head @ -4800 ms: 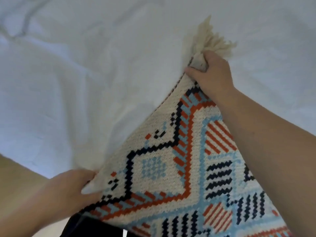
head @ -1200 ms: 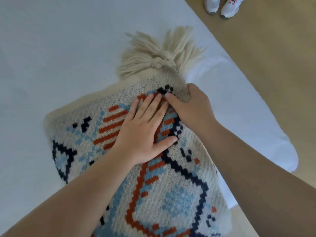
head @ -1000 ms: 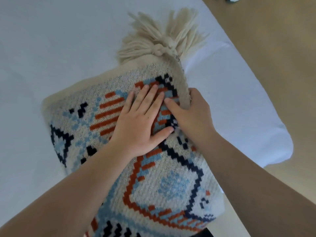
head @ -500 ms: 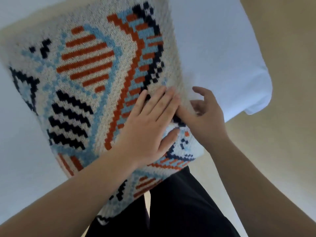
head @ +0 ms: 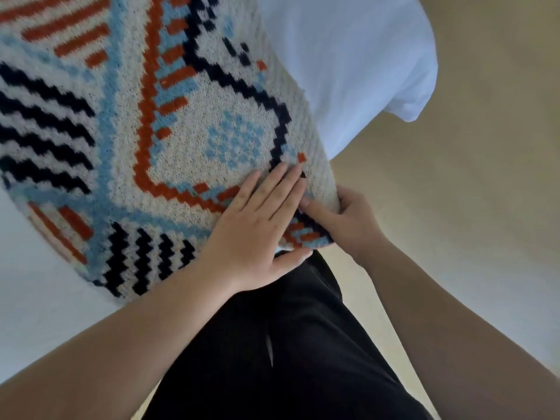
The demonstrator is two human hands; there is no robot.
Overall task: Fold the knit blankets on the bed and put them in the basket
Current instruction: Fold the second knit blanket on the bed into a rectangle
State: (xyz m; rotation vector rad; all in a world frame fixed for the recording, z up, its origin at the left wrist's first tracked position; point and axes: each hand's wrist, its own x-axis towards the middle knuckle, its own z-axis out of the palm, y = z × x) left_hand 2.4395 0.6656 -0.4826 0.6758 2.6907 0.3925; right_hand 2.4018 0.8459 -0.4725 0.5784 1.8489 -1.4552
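The cream knit blanket w/ orange, navy and pale-blue geometric pattern (head: 169,125) fills the upper left and centre of the frame, folded into a thick pad lying on the white-sheeted bed (head: 348,71), its near corner hanging over the mattress edge toward the person. No basket in view.

Left hand (head: 257,225) lies flat on the blanket near that corner, fingers straight and close together, palm pressing down, thumb out over the edge. Right hand (head: 348,222) is just beside it, at centre right: thumb on top of the knit, other fingers curled under the folded edge, i.e. pinching the corner layers. The two hands nearly touch.

Step in hand, as I read it: squaring and securing the fold before lifting. To do it well: keep the left palm's weight on so the layers don't creep, let the right hand gather all layers at the edge, not just the top one, then slide the left hand under the opposite side so the pad comes up supported from both ends. Bulky knit probably sags and unfolds if lifted by one corner.

Below, lower centre: the person's black trousers (head: 288,344). Tan floor (head: 485,147) at the right, past the bed corner.
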